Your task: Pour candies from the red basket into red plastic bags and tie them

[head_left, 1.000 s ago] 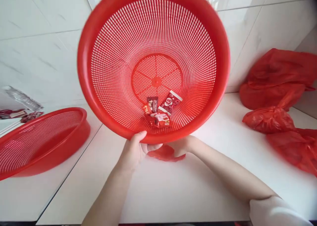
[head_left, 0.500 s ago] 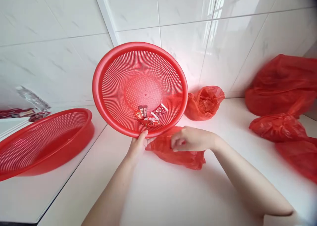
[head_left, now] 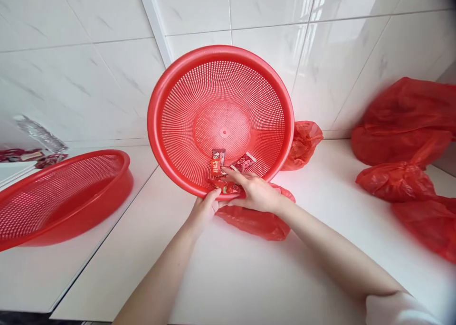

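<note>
White counter (head_left: 213, 277): pale and smooth beneath my forearms, meeting a tiled wall (head_left: 270, 6) beyond my fingertips.
Snack packets (head_left: 216, 165): a small cluster low inside the mesh basket (head_left: 156, 120), right at my right fingertips.
Mesh basket: tipped so its mouth faces me, near rim between my two hands.
Left hand (head_left: 203, 213): thumb over the rim, fingers tucked under it, pinching the edge.
Right hand (head_left: 261, 192): index reaches inward, thumb apart and lower; I cannot tell whether any tip touches a wrapper.
Reach: I judge a steady left grip matters most, with right fingertips coming over the rim and closing lightly on one wrapper.
Limp red bag (head_left: 256, 223): just below my right fingers, close enough to snag them.
Upright red bag (head_left: 306, 144): beyond my right knuckles, partly behind the basket.
Knotted bags (head_left: 395, 182): well right of my fingers.
Second basket (head_left: 123, 173): well left of my left fingers.
</note>
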Demonstrator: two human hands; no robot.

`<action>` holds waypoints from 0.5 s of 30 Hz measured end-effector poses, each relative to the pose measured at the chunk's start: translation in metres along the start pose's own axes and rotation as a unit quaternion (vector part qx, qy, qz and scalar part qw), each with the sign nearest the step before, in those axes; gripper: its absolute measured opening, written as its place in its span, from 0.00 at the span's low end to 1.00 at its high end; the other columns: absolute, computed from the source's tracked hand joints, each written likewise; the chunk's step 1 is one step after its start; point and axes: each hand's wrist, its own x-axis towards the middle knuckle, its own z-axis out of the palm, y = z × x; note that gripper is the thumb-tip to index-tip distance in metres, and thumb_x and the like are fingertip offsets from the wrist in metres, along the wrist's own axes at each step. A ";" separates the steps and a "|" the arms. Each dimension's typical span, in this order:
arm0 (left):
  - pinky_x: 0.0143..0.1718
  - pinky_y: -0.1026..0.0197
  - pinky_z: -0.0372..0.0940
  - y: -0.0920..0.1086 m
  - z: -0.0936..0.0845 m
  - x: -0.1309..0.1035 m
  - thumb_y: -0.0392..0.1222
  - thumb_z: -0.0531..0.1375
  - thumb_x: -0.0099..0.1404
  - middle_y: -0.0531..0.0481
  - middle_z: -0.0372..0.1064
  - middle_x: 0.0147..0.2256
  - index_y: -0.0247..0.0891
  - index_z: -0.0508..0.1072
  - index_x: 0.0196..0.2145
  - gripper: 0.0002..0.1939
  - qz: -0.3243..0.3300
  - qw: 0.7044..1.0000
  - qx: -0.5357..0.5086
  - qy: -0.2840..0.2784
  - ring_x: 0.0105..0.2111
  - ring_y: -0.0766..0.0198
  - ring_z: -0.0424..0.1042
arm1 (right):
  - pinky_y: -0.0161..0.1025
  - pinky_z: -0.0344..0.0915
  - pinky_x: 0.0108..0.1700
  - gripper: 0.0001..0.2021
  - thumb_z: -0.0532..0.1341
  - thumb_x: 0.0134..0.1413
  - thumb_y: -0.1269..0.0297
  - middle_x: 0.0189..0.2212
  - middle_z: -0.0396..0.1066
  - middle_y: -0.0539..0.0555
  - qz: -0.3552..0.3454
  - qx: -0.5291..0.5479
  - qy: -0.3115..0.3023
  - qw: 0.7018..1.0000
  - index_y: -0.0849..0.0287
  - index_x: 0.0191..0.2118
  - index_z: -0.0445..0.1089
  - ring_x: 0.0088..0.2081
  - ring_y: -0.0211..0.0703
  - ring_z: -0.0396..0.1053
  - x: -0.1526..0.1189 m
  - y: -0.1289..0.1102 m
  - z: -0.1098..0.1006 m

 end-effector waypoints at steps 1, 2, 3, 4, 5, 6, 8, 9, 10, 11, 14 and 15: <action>0.50 0.43 0.70 0.002 0.000 0.000 0.37 0.60 0.62 0.43 0.70 0.55 0.40 0.68 0.57 0.24 0.003 1.000 -0.001 0.004 0.53 0.45 0.71 | 0.50 0.62 0.60 0.41 0.67 0.53 0.60 0.57 0.69 0.56 0.018 0.034 0.007 0.999 0.52 0.69 0.47 0.59 0.51 0.66 0.000 -0.001 -0.002; 0.50 0.43 0.70 0.004 -0.001 0.000 0.37 0.60 0.62 0.43 0.71 0.54 0.39 0.68 0.56 0.24 0.005 1.000 0.000 0.013 0.52 0.45 0.71 | 0.48 0.65 0.57 0.37 0.67 0.53 0.62 0.55 0.71 0.55 0.041 0.075 0.020 0.996 0.52 0.67 0.53 0.56 0.50 0.69 0.001 -0.002 -0.003; 0.51 0.42 0.70 0.005 -0.001 0.000 0.37 0.60 0.62 0.43 0.71 0.54 0.39 0.68 0.56 0.24 0.007 1.000 0.004 0.024 0.52 0.46 0.72 | 0.46 0.67 0.55 0.32 0.67 0.53 0.62 0.53 0.73 0.55 0.066 0.124 0.038 0.989 0.53 0.63 0.61 0.53 0.49 0.72 0.002 -0.001 -0.004; 0.52 0.43 0.69 0.006 -0.002 0.000 0.37 0.60 0.62 0.43 0.71 0.54 0.40 0.68 0.56 0.24 0.009 0.999 0.010 0.035 0.53 0.47 0.71 | 0.45 0.68 0.54 0.25 0.67 0.52 0.62 0.49 0.75 0.55 0.091 0.177 0.065 0.978 0.56 0.56 0.68 0.50 0.48 0.74 0.004 0.000 -0.005; 0.52 0.43 0.69 0.007 -0.003 0.000 0.37 0.61 0.62 0.44 0.71 0.54 0.40 0.67 0.57 0.25 0.010 0.999 0.018 0.045 0.53 0.48 0.71 | 0.45 0.68 0.54 0.18 0.67 0.52 0.61 0.46 0.77 0.55 0.112 0.233 0.097 0.961 0.58 0.49 0.73 0.48 0.47 0.75 0.005 0.002 -0.005; 0.52 0.43 0.69 0.007 -0.005 0.000 0.37 0.61 0.62 0.45 0.70 0.55 0.41 0.66 0.57 0.25 0.010 0.998 0.026 0.054 0.53 0.49 0.71 | 0.44 0.69 0.53 0.14 0.67 0.51 0.60 0.43 0.78 0.54 0.129 0.291 0.128 0.939 0.59 0.44 0.76 0.46 0.46 0.76 0.006 0.005 -0.004; 0.53 0.44 0.69 0.008 -0.007 0.000 0.37 0.61 0.62 0.45 0.69 0.55 0.43 0.64 0.58 0.26 0.006 0.997 0.040 0.068 0.54 0.50 0.70 | 0.43 0.70 0.51 0.13 0.69 0.48 0.58 0.41 0.79 0.53 0.161 0.400 0.178 0.885 0.59 0.39 0.77 0.42 0.44 0.76 0.008 0.012 -0.004; 0.52 0.44 0.69 0.007 -0.008 0.001 0.37 0.61 0.62 0.45 0.70 0.55 0.42 0.64 0.58 0.26 0.002 0.996 0.044 0.075 0.54 0.50 0.70 | 0.42 0.71 0.49 0.14 0.70 0.47 0.58 0.40 0.79 0.52 0.180 0.446 0.192 0.855 0.58 0.40 0.77 0.40 0.43 0.77 0.008 0.015 -0.004; 0.52 0.44 0.69 0.007 -0.009 0.001 0.37 0.61 0.62 0.44 0.70 0.54 0.42 0.65 0.57 0.25 0.000 0.996 0.045 0.082 0.54 0.50 0.71 | 0.41 0.72 0.47 0.15 0.71 0.45 0.57 0.38 0.79 0.52 0.203 0.485 0.199 0.827 0.57 0.40 0.77 0.38 0.43 0.77 0.008 0.017 -0.005; 0.52 0.43 0.69 0.007 -0.010 0.002 0.37 0.60 0.62 0.44 0.71 0.53 0.41 0.66 0.56 0.24 -0.002 0.995 0.044 0.089 0.53 0.50 0.71 | 0.41 0.73 0.44 0.16 0.72 0.43 0.57 0.37 0.80 0.52 0.228 0.515 0.202 0.801 0.57 0.40 0.77 0.36 0.42 0.77 0.008 0.019 -0.005; 0.53 0.42 0.68 0.007 -0.011 0.006 0.36 0.60 0.61 0.43 0.72 0.52 0.39 0.68 0.52 0.21 -0.001 0.995 0.027 0.100 0.52 0.50 0.72 | 0.40 0.74 0.40 0.18 0.72 0.42 0.55 0.33 0.80 0.53 0.281 0.544 0.206 0.764 0.58 0.38 0.78 0.33 0.42 0.77 0.007 0.023 -0.007; 0.53 0.42 0.68 0.007 -0.012 0.007 0.36 0.60 0.61 0.43 0.72 0.51 0.38 0.68 0.50 0.19 0.000 0.995 0.019 0.103 0.52 0.50 0.72 | 0.40 0.74 0.39 0.18 0.72 0.42 0.53 0.32 0.79 0.54 0.287 0.538 0.208 0.765 0.59 0.37 0.78 0.32 0.43 0.77 0.007 0.022 -0.008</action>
